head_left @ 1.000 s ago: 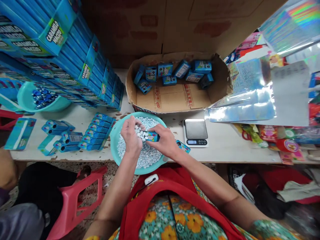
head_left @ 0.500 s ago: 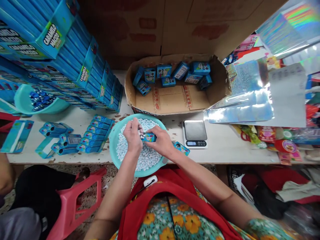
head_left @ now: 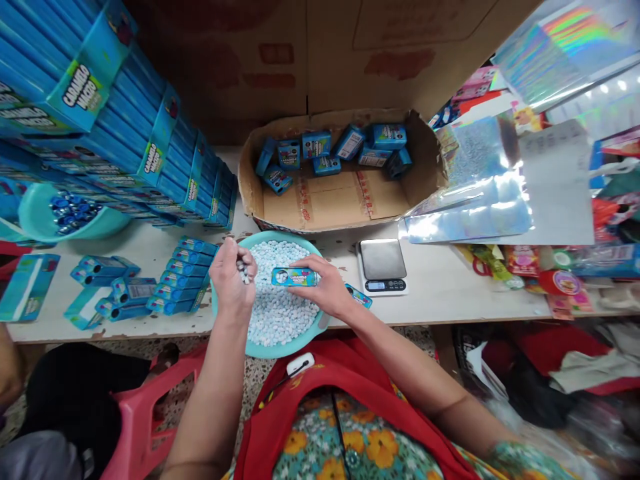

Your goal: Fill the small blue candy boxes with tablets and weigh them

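Note:
A turquoise basin (head_left: 318,325) full of small pale blue-white candies (head_left: 280,325) stands at the table's front edge. Over its left rim, my left hand (head_left: 233,273) is closed around a few of these candies, which show between the curled fingers. Above the basin's middle, my right hand (head_left: 325,285) grips a small blue candy box (head_left: 295,277) by its right end, printed side up. Another blue box (head_left: 359,295) lies on the table just beyond my right wrist, partly covered by it.
A digital scale (head_left: 383,260) sits right of the basin. Behind is a cut-down carton (head_left: 330,203) with several blue boxes. Tall stacks of filled display boxes (head_left: 150,157) rise at left, near grouped blue boxes (head_left: 180,277). Shiny sheets (head_left: 470,217) lie at right.
My left hand has moved left, away from the candy box. The box in my right hand has turned to lie level with its printed side showing. The view has shifted slightly.

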The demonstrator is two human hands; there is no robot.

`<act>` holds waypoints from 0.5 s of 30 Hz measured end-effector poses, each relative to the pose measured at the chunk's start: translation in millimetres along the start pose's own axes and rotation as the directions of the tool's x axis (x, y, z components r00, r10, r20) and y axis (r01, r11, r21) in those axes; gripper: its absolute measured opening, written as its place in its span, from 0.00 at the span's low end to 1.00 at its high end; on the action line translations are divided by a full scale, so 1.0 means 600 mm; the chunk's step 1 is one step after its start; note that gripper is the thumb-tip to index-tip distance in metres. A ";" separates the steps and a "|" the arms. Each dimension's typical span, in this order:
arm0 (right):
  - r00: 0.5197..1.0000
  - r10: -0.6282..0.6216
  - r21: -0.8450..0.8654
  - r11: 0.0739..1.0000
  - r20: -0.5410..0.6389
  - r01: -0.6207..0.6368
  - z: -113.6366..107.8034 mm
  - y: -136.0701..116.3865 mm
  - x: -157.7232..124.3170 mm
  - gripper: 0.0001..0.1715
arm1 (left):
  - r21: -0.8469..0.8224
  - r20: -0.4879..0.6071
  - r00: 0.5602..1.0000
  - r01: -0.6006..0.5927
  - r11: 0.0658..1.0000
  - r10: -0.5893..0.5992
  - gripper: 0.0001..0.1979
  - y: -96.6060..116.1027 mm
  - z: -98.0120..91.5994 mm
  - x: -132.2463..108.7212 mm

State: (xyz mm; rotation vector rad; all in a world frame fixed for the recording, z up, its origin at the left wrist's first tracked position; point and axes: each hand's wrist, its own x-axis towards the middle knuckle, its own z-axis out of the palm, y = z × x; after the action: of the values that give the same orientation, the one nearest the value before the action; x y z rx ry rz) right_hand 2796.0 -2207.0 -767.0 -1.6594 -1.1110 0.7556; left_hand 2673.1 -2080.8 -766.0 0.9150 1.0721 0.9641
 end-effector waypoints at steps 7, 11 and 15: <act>0.990 0.082 0.050 0.996 -0.115 -0.077 -0.092 -0.018 -0.018 0.22 | 0.916 0.289 0.949 -0.313 0.249 0.129 0.21 -0.136 -0.032 0.021; 0.915 0.145 -0.057 0.982 -0.376 -0.179 -0.195 0.033 -0.041 0.21 | 0.986 0.137 0.991 -0.136 0.093 -0.001 0.30 -0.156 0.004 0.021; 0.824 0.101 -0.186 0.952 -0.557 -0.242 -0.271 0.131 -0.061 0.18 | 0.980 0.196 0.969 -0.189 0.062 -0.150 0.32 -0.153 0.027 0.007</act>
State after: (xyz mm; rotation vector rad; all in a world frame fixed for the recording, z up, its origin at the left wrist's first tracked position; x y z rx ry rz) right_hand 2946.8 -2310.7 -785.7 -2.0414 -0.6678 0.2152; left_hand 2706.0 -2107.8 -849.2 2.1774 1.4836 -0.1625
